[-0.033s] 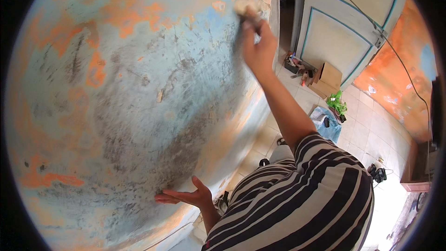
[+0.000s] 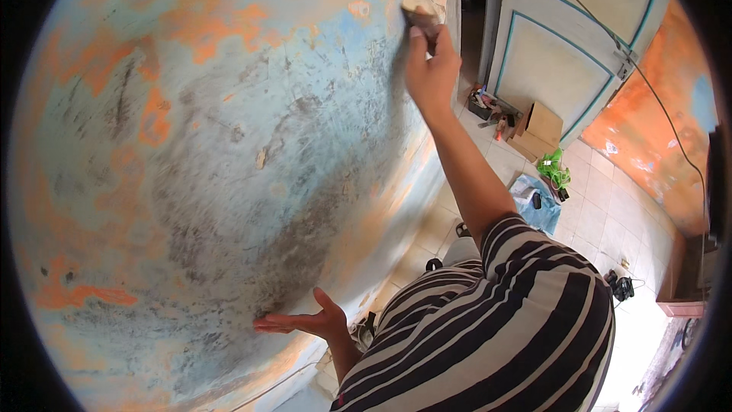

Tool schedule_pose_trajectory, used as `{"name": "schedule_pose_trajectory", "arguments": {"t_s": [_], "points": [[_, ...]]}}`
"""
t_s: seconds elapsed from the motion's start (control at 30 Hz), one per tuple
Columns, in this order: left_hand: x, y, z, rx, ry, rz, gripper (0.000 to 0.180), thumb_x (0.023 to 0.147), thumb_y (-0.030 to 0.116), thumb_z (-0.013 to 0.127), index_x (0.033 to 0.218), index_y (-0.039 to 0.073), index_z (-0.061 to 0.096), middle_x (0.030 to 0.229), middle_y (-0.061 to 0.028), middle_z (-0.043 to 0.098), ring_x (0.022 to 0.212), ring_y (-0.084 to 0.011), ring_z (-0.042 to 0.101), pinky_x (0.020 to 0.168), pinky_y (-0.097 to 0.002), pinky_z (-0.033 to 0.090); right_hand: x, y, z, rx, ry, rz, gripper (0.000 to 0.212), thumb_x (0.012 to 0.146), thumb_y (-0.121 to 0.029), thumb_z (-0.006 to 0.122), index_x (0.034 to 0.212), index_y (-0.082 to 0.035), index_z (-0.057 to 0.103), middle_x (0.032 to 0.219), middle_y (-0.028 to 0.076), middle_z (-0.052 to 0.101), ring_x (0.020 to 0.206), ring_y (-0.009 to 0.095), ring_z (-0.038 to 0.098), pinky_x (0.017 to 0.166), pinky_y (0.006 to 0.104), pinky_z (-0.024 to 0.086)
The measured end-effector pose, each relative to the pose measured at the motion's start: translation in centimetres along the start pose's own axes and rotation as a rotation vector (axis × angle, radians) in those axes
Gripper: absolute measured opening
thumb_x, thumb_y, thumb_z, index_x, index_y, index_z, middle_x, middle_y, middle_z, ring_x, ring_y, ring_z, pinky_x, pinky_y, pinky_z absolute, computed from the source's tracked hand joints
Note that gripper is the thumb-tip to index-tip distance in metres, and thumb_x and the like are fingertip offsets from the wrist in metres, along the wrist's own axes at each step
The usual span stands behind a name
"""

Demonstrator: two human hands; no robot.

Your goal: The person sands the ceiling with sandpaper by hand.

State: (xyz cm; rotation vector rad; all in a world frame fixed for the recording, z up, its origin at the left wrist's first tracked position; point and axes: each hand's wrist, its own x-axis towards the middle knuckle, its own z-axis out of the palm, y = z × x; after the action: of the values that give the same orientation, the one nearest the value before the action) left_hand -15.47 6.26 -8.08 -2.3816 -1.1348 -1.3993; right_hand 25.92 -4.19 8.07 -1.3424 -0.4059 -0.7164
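A worn wall (image 2: pixel 213 145), patchy with pale blue, orange and dark grey scuffs, fills the left and middle of the view. My right hand (image 2: pixel 432 69) is raised near the wall's upper right edge, with thumb and fingers closed round a small rounded beige pad (image 2: pixel 422 6) that has a darker underside. The pad is at the wall surface; whether it touches cannot be told. Lower down, my left hand (image 2: pixel 309 322) holds nothing. Its thumb stands apart from the stretched fingers, and the fingertips are at the wall over a dark smudged area.
Right of the wall are a dark doorway (image 2: pixel 470 30) and a pale door (image 2: pixel 560 53) with blue trim. On the tiled floor lie a cardboard box (image 2: pixel 540 128), a small bin of tools (image 2: pixel 480 103), a green bundle (image 2: pixel 554 170) and a blue cloth (image 2: pixel 537 202). A cable (image 2: pixel 662 107) hangs at right.
My right hand has shifted slightly right with the pad, which shows more of its beige face and is less blurred. My left hand stays in place.
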Motion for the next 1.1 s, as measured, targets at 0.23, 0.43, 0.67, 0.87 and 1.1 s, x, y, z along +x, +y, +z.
{"name": "schedule_pose_trajectory", "arguments": {"t_s": [0.23,0.43,0.67,0.87,1.1], "points": [[1.1,2.5,2.1,0.021,0.092,-0.131,0.107,0.103,0.057,0.054,0.163,0.004,-0.017,0.17,-0.0249,-0.018,0.159,-0.042,-0.008,0.126,-0.0601,0.004,0.5,3.1,0.1,-0.025,-0.007,-0.419,0.033,0.094,0.001,0.061,0.127,0.0,0.065,0.117,0.021,0.072,0.108,0.034,0.072,0.095,0.0384,0.055],[3.4,7.1,3.8,0.011,0.243,-0.295,0.106,0.101,0.065,0.05,0.165,0.007,-0.012,0.171,-0.024,-0.017,0.159,-0.0414,-0.007,0.126,-0.0585,0.003,4.6,3.3,-1.8,0.065,-0.326,-0.731,0.026,0.094,-0.003,0.065,0.119,0.0,0.066,0.115,0.018,0.073,0.103,0.032,0.073,0.092,0.0381,0.057],[4.4,13.9,5.0,0.007,0.227,-0.396,0.102,0.101,0.058,0.057,0.167,0.011,-0.004,0.172,-0.0228,-0.007,0.16,-0.0419,0.002,0.125,-0.0621,0.012,10.9,5.8,-2.9,0.159,-0.23,-0.41,0.021,0.091,-0.002,0.063,0.112,-0.002,0.065,0.126,0.018,0.07,0.111,0.036,0.069,0.097,0.0434,0.054],[4.1,20.3,7.9,-0.101,0.159,-0.468,0.101,0.099,0.054,0.062,0.168,0.015,0.0,0.174,-0.0173,0.001,0.159,-0.0418,0.01,0.121,-0.0662,0.024,15.2,9.6,-2.3,0.225,-0.12,-0.31,0.027,0.091,-0.008,0.06,0.115,0.001,0.066,0.127,0.02,0.068,0.116,0.04,0.064,0.101,0.0485,0.049],[4.2,24.1,9.0,-0.153,0.058,-0.521,0.097,0.097,0.04,0.065,0.167,0.015,0.002,0.174,-0.018,0.0,0.159,-0.0423,0.007,0.122,-0.0665,0.021,16.7,11.1,-2.0,0.228,-0.467,-0.865,0.032,0.096,-0.012,0.061,0.124,0.002,0.065,0.126,0.022,0.067,0.114,0.038,0.067,0.102,0.0448,0.05]]}}
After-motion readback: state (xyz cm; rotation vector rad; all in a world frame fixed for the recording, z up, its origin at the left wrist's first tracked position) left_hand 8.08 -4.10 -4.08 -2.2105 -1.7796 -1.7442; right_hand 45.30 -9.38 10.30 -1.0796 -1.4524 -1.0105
